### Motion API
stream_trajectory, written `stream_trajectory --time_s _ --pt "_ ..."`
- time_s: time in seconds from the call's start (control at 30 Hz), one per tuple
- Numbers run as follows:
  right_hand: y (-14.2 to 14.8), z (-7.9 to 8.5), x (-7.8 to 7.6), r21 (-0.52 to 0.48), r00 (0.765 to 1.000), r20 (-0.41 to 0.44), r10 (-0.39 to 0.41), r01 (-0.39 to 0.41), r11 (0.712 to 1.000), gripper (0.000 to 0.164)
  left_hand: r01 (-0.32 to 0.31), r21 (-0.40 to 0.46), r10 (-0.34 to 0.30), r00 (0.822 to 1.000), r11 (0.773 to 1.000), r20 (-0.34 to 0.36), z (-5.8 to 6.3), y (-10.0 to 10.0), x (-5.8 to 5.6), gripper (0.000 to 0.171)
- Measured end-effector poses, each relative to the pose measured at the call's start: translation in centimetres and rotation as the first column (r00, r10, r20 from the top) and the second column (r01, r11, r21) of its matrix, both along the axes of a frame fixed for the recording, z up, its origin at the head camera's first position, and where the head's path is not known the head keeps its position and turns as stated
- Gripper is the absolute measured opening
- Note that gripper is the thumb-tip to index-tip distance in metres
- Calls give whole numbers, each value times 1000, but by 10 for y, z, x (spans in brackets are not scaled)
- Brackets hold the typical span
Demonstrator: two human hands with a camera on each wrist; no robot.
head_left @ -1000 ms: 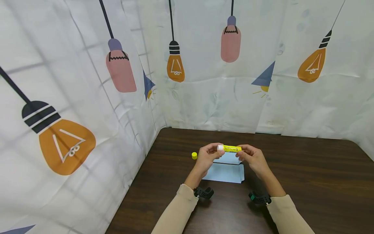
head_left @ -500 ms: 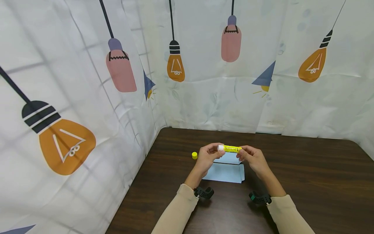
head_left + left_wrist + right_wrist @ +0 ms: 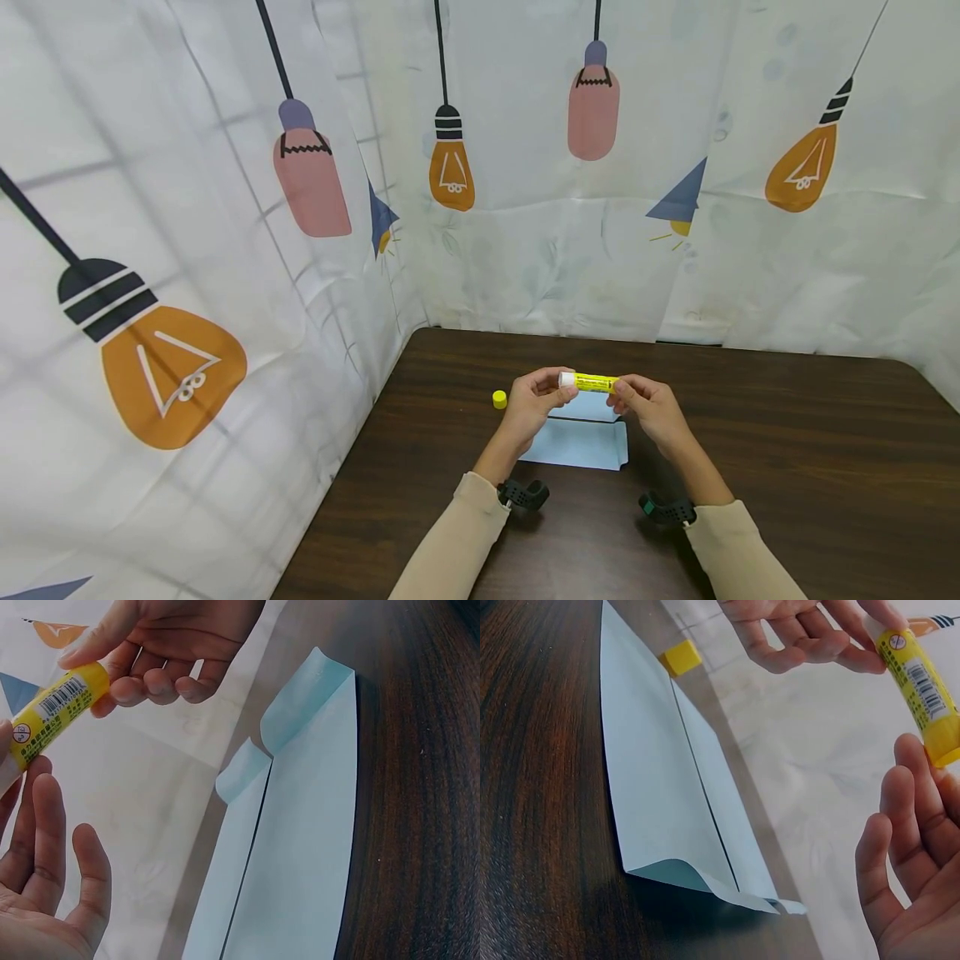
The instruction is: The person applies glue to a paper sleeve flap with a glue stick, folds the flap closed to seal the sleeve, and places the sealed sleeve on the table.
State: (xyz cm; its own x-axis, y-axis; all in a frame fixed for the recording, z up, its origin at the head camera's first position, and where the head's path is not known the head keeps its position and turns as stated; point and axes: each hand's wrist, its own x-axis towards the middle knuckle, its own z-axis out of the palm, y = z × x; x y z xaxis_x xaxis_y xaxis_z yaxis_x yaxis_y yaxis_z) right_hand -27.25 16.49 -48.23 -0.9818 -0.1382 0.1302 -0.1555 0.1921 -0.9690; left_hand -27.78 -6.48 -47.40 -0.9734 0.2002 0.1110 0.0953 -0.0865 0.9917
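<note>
A yellow glue stick (image 3: 595,382) with a white end is held level above the table between both hands. My left hand (image 3: 534,406) pinches its white end with thumb and fingers. At the yellow base, my right hand (image 3: 651,408) pinches with thumb and forefinger; its other fingers (image 3: 161,686) hang loosely bent in the left wrist view. Below the hands lies light blue paper (image 3: 573,443), creased by a dark line along its length, with its short end flaps (image 3: 307,697) curling up. The yellow cap (image 3: 499,399) stands off the stick, left of the left hand.
The dark wooden table (image 3: 810,450) reaches back to a white curtain (image 3: 517,275) printed with hanging lamps, which also runs along the left side. Each wrist wears a black strap (image 3: 523,494).
The right thumb and fingers have shifted slightly on the glue stick's base. The left hand, paper and cap stay where they were.
</note>
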Motion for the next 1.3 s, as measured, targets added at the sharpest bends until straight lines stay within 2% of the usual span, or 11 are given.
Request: stream_trajectory --time_s 0.23,0.4,0.57,1.3 --pt "0 -3 -2 -37 997 -71 27 -30 999 38 -21 -17 21 1000 1000 8 0 1 0 32" --pt "1 -4 -2 -71 992 -108 68 -76 995 44 -32 -8 32 999 999 13 1 0 0 32" --pt "2 -5 -2 -65 989 -124 77 -85 994 44 -32 -2 32 999 999 22 1 0 1 31" --pt "3 -4 -3 -23 994 -101 52 -54 998 38 -25 -9 26 999 1000 29 -2 0 -2 32"
